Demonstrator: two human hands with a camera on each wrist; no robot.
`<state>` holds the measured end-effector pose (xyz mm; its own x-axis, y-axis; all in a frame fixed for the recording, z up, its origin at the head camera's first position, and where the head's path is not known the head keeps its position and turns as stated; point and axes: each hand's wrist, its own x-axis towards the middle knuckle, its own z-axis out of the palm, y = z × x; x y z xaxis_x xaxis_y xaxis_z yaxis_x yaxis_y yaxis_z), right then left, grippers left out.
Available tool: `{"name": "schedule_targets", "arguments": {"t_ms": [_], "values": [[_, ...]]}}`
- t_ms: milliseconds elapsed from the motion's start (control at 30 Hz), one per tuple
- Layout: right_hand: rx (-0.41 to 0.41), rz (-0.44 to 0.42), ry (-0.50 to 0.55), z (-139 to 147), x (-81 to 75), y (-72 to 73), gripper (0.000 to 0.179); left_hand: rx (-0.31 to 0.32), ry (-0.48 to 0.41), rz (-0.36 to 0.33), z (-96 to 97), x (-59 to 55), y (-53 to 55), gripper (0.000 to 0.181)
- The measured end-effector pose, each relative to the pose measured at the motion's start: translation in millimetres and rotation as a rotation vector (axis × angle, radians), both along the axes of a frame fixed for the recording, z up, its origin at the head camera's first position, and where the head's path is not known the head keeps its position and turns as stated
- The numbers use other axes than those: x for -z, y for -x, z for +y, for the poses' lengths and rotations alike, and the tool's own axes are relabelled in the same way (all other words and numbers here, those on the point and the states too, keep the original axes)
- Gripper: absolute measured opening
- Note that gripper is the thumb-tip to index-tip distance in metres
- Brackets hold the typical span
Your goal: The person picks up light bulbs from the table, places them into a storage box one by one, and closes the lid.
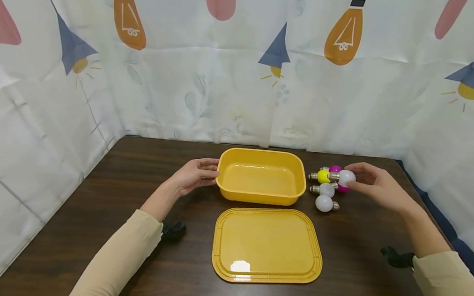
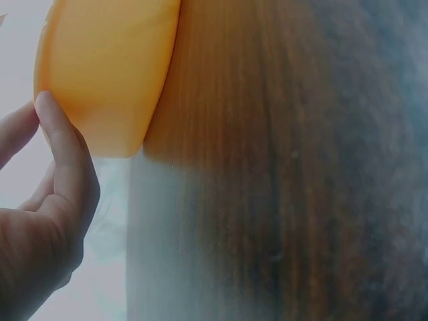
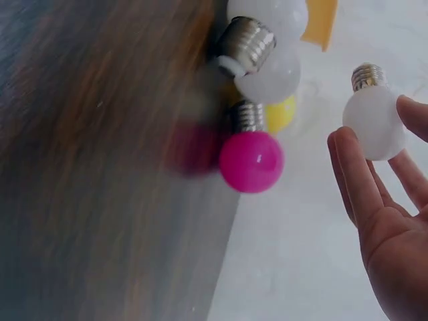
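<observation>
A white light bulb (image 1: 346, 178) is pinched between the thumb and fingers of my right hand (image 1: 371, 181), raised over a small group of bulbs. In the right wrist view the held bulb (image 3: 374, 124) has its metal screw base pointing up. My left hand (image 1: 195, 175) pinches the left rim of a yellow plastic box (image 1: 259, 199), and the left wrist view shows its fingertips at the box's edge (image 2: 107, 73). Beneath the held bulb lie a yellow bulb (image 1: 324, 176), magenta bulbs (image 3: 252, 162) and white bulbs (image 1: 324, 203), some partly hidden.
A flat yellow lid (image 1: 268, 245) lies on the dark wooden table (image 1: 184, 265) in front of the box. Patterned white curtains (image 1: 233, 96) hang behind and at both sides. Dark fabric (image 1: 438, 212) runs along the table's right edge.
</observation>
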<state>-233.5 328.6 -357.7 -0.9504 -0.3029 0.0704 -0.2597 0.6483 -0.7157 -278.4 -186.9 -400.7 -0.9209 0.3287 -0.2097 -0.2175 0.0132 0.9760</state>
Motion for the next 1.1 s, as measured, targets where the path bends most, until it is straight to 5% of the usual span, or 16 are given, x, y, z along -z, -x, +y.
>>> {"name": "schedule_targets", "arguments": {"t_ms": [1100], "values": [[-0.071,-0.024,0.124,-59.6,6.4,28.0,0.05,0.004,-0.014,-0.001,-0.1,3.7,0.4,0.056]]}}
